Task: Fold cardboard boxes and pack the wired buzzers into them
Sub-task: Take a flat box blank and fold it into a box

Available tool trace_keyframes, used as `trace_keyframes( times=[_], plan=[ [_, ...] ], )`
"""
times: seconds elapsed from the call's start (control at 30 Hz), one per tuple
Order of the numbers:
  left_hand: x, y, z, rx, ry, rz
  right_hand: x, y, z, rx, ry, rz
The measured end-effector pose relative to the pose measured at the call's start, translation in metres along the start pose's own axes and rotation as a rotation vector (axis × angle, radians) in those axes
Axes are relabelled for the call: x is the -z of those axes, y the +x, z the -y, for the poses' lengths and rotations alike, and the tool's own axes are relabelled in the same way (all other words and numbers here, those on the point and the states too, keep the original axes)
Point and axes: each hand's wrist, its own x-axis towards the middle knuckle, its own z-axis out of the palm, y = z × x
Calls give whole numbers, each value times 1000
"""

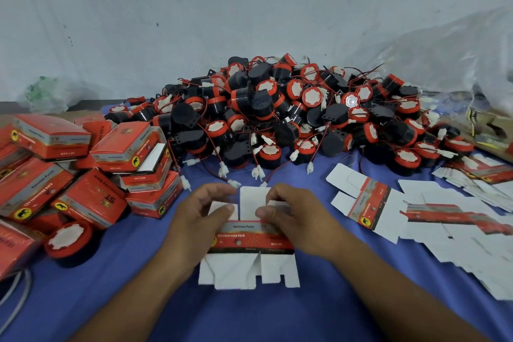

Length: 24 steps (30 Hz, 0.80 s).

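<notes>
While both hands are working on the flat box blank [251,240], which is lying printed side up on the blue cloth [277,319] directly in front of the person, the step appears to be the first opening of the sleeve. The left hand [200,214] is pinching the upper left flap, thumb [225,209] pressing on top and fingers curling behind. The right hand [297,216] is gripping the upper right flap in the same way, and the tall middle flap is standing free between them. To do this well, the person should probably be squeezing along the scored creases rather than across the panels, so that the walls are rising square and the thin white flaps are not buckling. The lower flaps are hanging loose towards the body and will likely need tucking in order. The heap of wired buzzers [291,114] is waiting just beyond the blank, some connectors nearly touching it, so keeping the leads clear of the flaps seems wise. Folded boxes [91,183] are piling up at the left beside a loose buzzer [68,239], and spare blanks [369,203] are lying at the right.
</notes>
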Motion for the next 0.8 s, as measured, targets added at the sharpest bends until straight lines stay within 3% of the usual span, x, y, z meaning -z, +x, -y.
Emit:
trace_keyframes(
  times=[0.1, 0.17, 0.33, 0.43, 0.5, 0.67, 0.73, 0.8],
  plan=[
    [5, -2, -5, -82, -84, 143, 8, 1, 1, -90, 59, -80],
    [5, 1, -7, -45, -182, 185, 13, 1, 3, -102, 66, -140],
    [-4, 1, -2, -124, -110, 190, 6, 2, 10, -154, 255, -297],
    [-10, -7, 0, -82, -288, 138, -7, 0, 15, -207, 292, -316],
    [-11, -8, -3, -31, -377, 127, -10, -1, 16, -253, 505, -305],
    [-8, -12, -1, -61, 9, 377, -1, 2, 19, -405, 984, -368],
    [-10, -14, 4, -33, 5, 485, 2, 2, 19, -408, 1071, -388],
    [-14, -16, 9, -23, -36, 466, 4, 1, 19, -336, 1064, -375]
  ],
)
